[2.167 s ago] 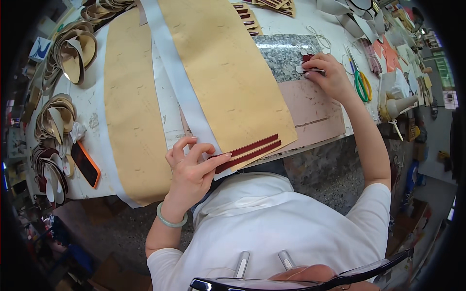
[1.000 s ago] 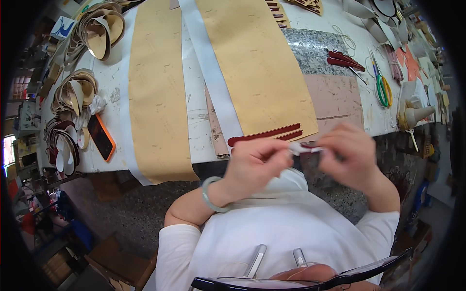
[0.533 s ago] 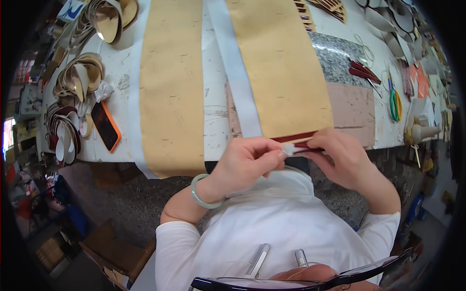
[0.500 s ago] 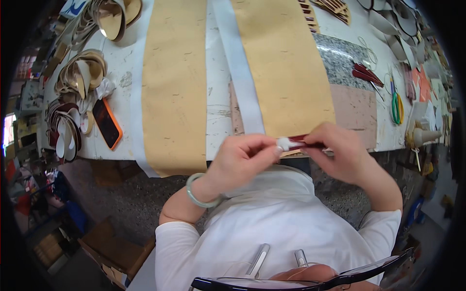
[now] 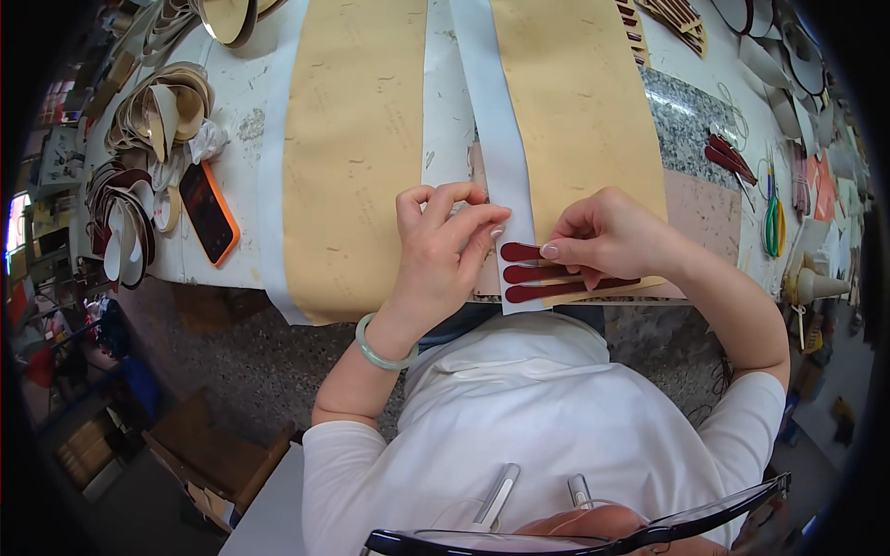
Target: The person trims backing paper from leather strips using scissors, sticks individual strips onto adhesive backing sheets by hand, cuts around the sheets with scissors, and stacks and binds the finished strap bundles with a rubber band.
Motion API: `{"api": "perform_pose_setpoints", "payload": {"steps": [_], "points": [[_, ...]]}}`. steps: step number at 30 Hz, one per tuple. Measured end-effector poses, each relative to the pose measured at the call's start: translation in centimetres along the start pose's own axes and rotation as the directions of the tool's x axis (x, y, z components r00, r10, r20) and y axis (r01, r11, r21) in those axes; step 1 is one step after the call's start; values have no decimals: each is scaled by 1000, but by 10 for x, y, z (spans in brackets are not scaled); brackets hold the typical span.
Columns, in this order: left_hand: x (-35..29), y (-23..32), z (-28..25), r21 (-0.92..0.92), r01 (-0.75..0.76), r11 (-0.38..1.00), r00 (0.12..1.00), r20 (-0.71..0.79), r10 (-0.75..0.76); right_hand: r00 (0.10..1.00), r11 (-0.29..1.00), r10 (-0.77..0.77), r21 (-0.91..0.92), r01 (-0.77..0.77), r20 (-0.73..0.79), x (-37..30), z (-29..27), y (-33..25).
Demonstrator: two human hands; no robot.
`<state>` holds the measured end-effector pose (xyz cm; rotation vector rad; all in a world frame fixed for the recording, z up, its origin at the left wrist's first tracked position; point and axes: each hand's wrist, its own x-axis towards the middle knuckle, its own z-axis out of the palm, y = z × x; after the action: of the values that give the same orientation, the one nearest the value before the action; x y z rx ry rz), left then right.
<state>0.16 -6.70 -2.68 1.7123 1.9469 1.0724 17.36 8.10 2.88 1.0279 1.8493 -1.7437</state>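
Several dark red strap pieces with rounded ends lie side by side at the near end of the right-hand sheet, such as the nearest strap piece [image 5: 527, 294]. My right hand [image 5: 616, 236] reaches over them, thumb and forefinger pinching the farthest strap piece [image 5: 519, 251]. To their left, my left hand [image 5: 440, 246] hovers by the sheet's pale edge, fingers curled, with thumb and forefinger tips together. Whatever may be between those tips is too small to make out. A tan sheet [image 5: 593, 120] with a whitish border extends away under the right hand.
Another tan sheet [image 5: 357, 167] hangs over the table's front edge. An orange-cased phone [image 5: 209, 213] and curled strips [image 5: 120, 222] sit at left. On the right are a granite slab [image 5: 691, 116], dark red pieces [image 5: 730, 156] and green-and-yellow-handled scissors [image 5: 774, 222].
My hands have moved apart. The dark red piece held between them, with something white at its end, is now down among the straps on the sheet. The view has shifted slightly.
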Motion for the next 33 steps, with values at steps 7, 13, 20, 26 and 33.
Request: {"api": "perform_pose_setpoints", "payload": {"steps": [7,13,20,26,33], "points": [[4,10,-3,-24,30,999,998,53,-29,998,999,19,-33,-22,-66,-7,4,-3],[7,16,-3,62,-102,993,991,94,96,986,987,121,-95,-133,-118,-41,-31,12],[8,20,1,78,-287,955,945,187,268,948,964,218,-99,-246,-231,-45,-31,22],[5,25,-3,119,-284,952,939,235,251,848,879,-143,-460,-129,-510,-60,-62,57],[8,25,-1,70,-274,959,938,241,250,378,640,-676,-758,-124,-632,-63,-131,135]]}}
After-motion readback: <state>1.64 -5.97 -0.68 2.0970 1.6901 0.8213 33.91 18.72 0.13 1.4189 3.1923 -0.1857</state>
